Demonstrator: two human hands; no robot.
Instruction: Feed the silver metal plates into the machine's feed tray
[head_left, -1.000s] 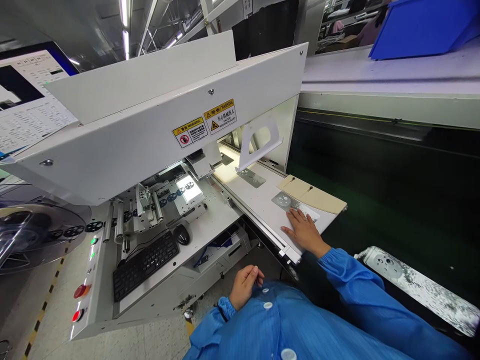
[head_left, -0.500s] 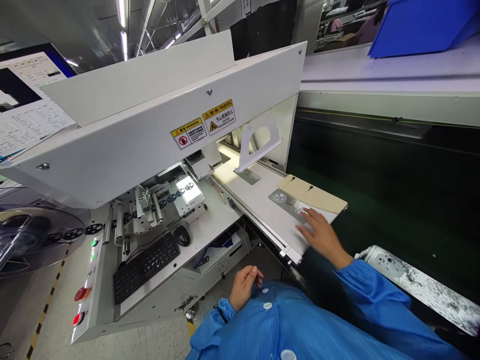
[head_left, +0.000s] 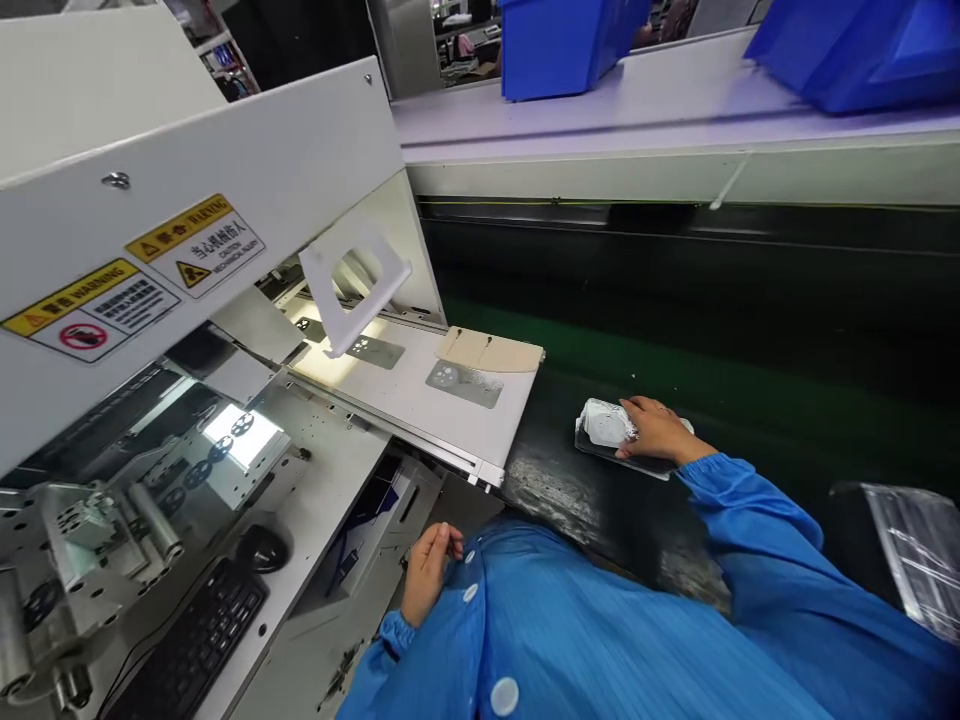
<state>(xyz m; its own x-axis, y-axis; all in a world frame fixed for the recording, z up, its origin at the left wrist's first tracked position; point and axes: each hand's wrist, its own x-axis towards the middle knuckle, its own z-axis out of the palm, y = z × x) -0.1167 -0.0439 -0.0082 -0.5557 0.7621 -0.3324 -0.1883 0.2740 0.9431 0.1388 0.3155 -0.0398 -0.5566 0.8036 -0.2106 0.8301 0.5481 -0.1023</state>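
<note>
My right hand (head_left: 652, 430) is over a small pile of thin phone-shaped panels (head_left: 604, 422) on the dark belt, its fingers and thumb closed around the top one. The panels are pale with dark speckles, and my hand hides their right part. Close to my blue coat, my left hand (head_left: 427, 570) is loosely curled with nothing visible in it. A grey patterned panel (head_left: 466, 384) lies on the white conveyor (head_left: 420, 420), beside a beige guide plate (head_left: 491, 350). Farther in, another such panel (head_left: 379, 352) lies under the white bracket (head_left: 367, 300).
A white machine housing (head_left: 300, 140) with warning labels overhangs the conveyor. A keyboard (head_left: 191, 640) and a mouse (head_left: 262, 549) lie on its bench at left. A clear plastic tray (head_left: 919, 555) is at far right. Blue bins (head_left: 555, 50) stand on the shelf (head_left: 675, 110).
My view has turned to the right. My right hand has left the panel on the conveyor and moved right onto the pile on the belt. My left hand stays curled near my body.
</note>
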